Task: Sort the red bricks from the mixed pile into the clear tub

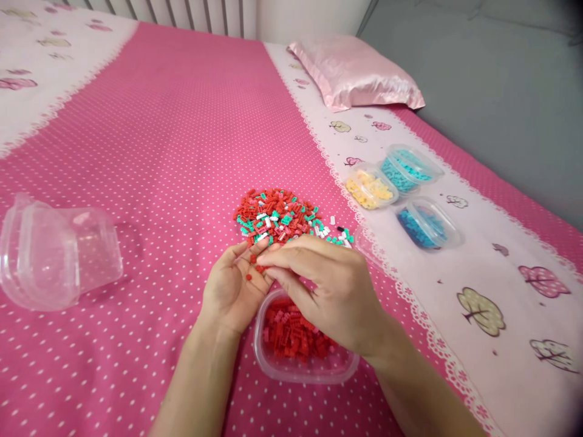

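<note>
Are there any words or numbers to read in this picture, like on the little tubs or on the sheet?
None: no word, number or sign can be read anywhere.
The red tub, yellow tub, turquoise tub, blue tub and empty tub show no label.
The sheet has only white dots and tree pictures.

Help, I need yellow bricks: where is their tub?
Head view, right of the mixed pile: the yellow tub sits on the white border, beside the turquoise tub, near the blue tub.
</note>
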`<action>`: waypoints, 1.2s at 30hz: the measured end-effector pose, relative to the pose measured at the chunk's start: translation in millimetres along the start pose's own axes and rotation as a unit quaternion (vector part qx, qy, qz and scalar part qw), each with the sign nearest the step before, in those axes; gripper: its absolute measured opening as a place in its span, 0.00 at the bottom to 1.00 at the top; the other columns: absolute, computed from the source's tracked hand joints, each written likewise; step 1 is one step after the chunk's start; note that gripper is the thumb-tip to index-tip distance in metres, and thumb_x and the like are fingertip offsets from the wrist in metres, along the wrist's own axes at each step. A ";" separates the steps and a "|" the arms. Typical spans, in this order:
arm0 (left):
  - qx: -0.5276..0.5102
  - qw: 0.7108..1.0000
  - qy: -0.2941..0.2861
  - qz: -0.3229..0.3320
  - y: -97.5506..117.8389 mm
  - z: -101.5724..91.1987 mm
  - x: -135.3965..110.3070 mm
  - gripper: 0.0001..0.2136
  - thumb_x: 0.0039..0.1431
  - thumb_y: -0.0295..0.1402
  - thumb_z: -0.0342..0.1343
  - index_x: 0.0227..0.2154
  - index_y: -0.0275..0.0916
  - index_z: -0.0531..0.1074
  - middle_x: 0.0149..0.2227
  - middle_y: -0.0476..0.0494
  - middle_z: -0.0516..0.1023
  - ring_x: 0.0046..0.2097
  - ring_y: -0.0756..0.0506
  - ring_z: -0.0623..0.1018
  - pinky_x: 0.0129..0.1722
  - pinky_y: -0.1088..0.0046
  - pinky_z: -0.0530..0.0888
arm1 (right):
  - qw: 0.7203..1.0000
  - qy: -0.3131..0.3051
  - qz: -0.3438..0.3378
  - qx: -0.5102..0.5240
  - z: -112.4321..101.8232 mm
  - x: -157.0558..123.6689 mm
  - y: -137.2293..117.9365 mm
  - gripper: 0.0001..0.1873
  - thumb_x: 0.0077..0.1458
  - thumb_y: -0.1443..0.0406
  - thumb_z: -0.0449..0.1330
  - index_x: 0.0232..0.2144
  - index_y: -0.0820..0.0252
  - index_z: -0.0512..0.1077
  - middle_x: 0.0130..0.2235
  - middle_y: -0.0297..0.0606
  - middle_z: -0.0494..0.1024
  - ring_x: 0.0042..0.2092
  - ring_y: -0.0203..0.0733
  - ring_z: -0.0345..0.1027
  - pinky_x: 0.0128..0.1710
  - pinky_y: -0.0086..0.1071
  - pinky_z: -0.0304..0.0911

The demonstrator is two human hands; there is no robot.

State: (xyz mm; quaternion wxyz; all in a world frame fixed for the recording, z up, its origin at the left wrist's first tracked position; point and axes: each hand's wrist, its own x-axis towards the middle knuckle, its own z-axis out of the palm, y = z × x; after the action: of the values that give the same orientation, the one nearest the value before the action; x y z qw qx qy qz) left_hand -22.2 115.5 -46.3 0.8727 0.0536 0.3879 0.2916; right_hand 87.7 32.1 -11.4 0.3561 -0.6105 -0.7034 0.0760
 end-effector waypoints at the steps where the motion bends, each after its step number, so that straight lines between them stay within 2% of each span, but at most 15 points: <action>1: -0.002 1.000 -0.001 0.005 0.0 -0.4 0.4 0.14 0.59 0.26 0.40 0.26 0.32 0.70 0.22 0.43 0.73 0.23 0.52 0.72 0.24 0.78 0.73 | 1.000 0.003 0.002 0.000 0.6 -0.3 0.4 0.12 0.61 0.67 0.52 0.41 0.52 0.75 0.41 0.33 0.77 0.42 0.34 0.70 0.44 0.27 0.65; 7: 0.004 1.000 -0.009 0.009 -0.4 -3.7 2.7 0.13 0.59 0.27 0.41 0.26 0.31 0.70 0.22 0.42 0.74 0.24 0.51 0.74 0.27 0.77 0.73 | 0.999 0.034 0.031 -0.014 -2.3 -0.5 1.6 0.13 0.59 0.69 0.52 0.43 0.54 0.74 0.40 0.33 0.78 0.41 0.35 0.71 0.42 0.25 0.65; 13: 0.028 1.000 0.006 0.007 -0.9 -5.9 3.8 0.13 0.58 0.29 0.42 0.28 0.30 0.72 0.29 0.36 0.77 0.28 0.48 0.76 0.27 0.74 0.75 | 0.988 0.061 0.117 -0.076 -9.7 3.4 18.4 0.12 0.57 0.69 0.54 0.39 0.55 0.76 0.38 0.34 0.79 0.38 0.37 0.71 0.38 0.28 0.64; 15: 0.033 0.999 0.015 0.005 -0.5 -5.7 3.9 0.13 0.58 0.28 0.42 0.28 0.31 0.72 0.30 0.36 0.77 0.28 0.49 0.76 0.27 0.74 0.75 | 0.983 0.032 0.154 -0.091 -8.7 4.5 27.7 0.11 0.55 0.70 0.55 0.38 0.55 0.76 0.38 0.34 0.79 0.36 0.38 0.71 0.37 0.30 0.64; 18: 0.035 0.999 0.015 0.003 -0.1 -5.4 3.9 0.12 0.58 0.28 0.43 0.29 0.31 0.72 0.31 0.35 0.77 0.29 0.49 0.76 0.27 0.75 0.75 | 0.972 -0.047 0.197 -0.117 -3.3 5.9 39.9 0.11 0.53 0.70 0.56 0.36 0.55 0.77 0.37 0.35 0.79 0.35 0.39 0.71 0.38 0.32 0.63; 22: 0.030 0.999 0.014 0.003 -0.4 -5.0 3.4 0.12 0.57 0.28 0.43 0.29 0.31 0.72 0.31 0.36 0.77 0.28 0.49 0.76 0.27 0.74 0.75 | 0.956 -0.128 0.219 -0.150 5.8 6.9 49.1 0.12 0.51 0.70 0.58 0.36 0.54 0.78 0.37 0.36 0.79 0.36 0.41 0.71 0.39 0.34 0.62; 27: 0.029 0.999 0.012 0.003 -0.3 -5.5 3.5 0.11 0.56 0.28 0.43 0.29 0.31 0.72 0.31 0.36 0.77 0.28 0.49 0.76 0.27 0.74 0.75 | 0.951 -0.136 0.231 -0.152 12.3 6.5 53.6 0.15 0.49 0.70 0.59 0.39 0.52 0.77 0.34 0.36 0.78 0.32 0.39 0.69 0.35 0.33 0.62; 32: 0.029 1.000 0.008 0.005 -0.4 -6.8 3.9 0.12 0.57 0.28 0.43 0.29 0.31 0.72 0.31 0.37 0.77 0.28 0.49 0.76 0.27 0.75 0.75 | 0.954 -0.159 0.208 -0.146 13.5 5.3 52.5 0.17 0.49 0.71 0.58 0.40 0.52 0.76 0.34 0.35 0.78 0.35 0.41 0.70 0.36 0.33 0.61; 36: 0.029 1.000 0.009 0.007 -1.0 -6.4 3.5 0.12 0.57 0.28 0.43 0.29 0.31 0.71 0.31 0.36 0.77 0.28 0.49 0.76 0.27 0.75 0.75 | 0.947 -0.174 0.225 -0.151 10.0 5.1 49.2 0.15 0.49 0.72 0.58 0.39 0.53 0.76 0.34 0.35 0.78 0.35 0.41 0.70 0.35 0.33 0.60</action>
State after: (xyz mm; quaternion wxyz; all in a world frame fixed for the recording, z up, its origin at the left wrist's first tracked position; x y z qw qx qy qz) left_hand -24.4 115.8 -53.4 0.8651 0.0787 0.4039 0.2867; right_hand 121.4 52.0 -43.3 0.1053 -0.7766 -0.6023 0.1521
